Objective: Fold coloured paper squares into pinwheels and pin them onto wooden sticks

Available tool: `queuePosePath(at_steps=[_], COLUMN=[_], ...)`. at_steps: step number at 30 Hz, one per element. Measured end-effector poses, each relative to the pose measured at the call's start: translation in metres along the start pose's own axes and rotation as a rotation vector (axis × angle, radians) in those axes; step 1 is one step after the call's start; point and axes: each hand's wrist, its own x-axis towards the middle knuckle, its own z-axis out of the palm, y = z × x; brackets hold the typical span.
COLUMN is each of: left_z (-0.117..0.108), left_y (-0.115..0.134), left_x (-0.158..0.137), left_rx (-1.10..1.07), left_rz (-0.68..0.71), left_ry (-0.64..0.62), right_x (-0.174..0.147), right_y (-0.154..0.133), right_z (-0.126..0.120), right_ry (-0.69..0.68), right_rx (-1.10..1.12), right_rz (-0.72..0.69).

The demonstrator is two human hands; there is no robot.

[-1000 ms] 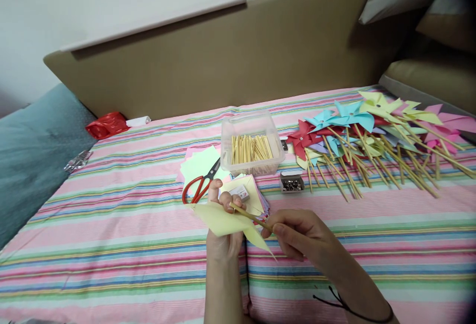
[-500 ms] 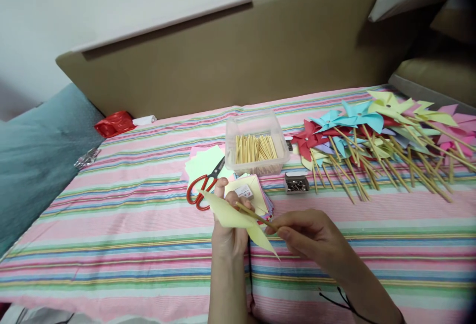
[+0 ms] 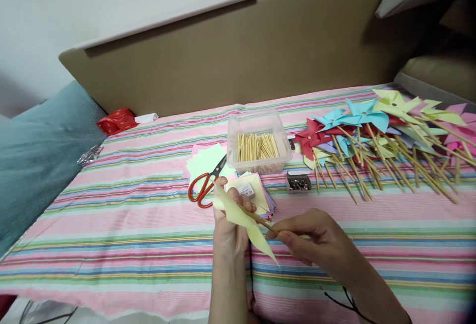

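A pale yellow paper pinwheel [image 3: 238, 216] is in my left hand [image 3: 229, 232], whose fingers curl behind the paper and are partly hidden by it. My right hand [image 3: 314, 237] pinches a thin wooden stick [image 3: 263, 222] between thumb and fingers. The stick's far end meets the back of the pinwheel near my left fingers; the exact contact is hidden. Just beyond my left hand lie a stack of coloured paper squares [image 3: 262, 192] with a small white box [image 3: 246, 190] on top, and red-handled scissors [image 3: 203, 190] on pale green sheets [image 3: 204, 159].
A clear plastic box [image 3: 284, 153] holds many wooden sticks [image 3: 256, 146]. Beside it sits a small open box of metal pins [image 3: 298, 184]. Finished pinwheels [image 3: 366, 111] pile up at the right. A red plastic bag [image 3: 117, 122] lies far left on the striped cloth [image 3: 130, 205].
The pinwheel has turned and tilted more steeply in my left hand. The stick's end has moved in against the back of the paper. The view has shifted slightly.
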Motion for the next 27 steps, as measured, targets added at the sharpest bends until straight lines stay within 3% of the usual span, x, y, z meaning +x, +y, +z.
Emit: queuePosePath(at_steps=[9,19,27], left_z=[0.007,0.0,0.002], left_y=[-0.001,0.0,-0.003], left_x=[0.002,0.023,0.022], left_rx=[0.007,0.27,0.358], left_rz=[0.027,0.199,0.213], left_ry=[0.031,0.376,0.406], right_x=[0.001,0.005,0.007], right_y=[0.003,0.02,0.027], right_z=[-0.001,-0.01,-0.014], right_ry=[0.003,0.164,0.284], right_rx=[0.0,-0.06,-0.303], right_rz=[0.03,0.199,0.209])
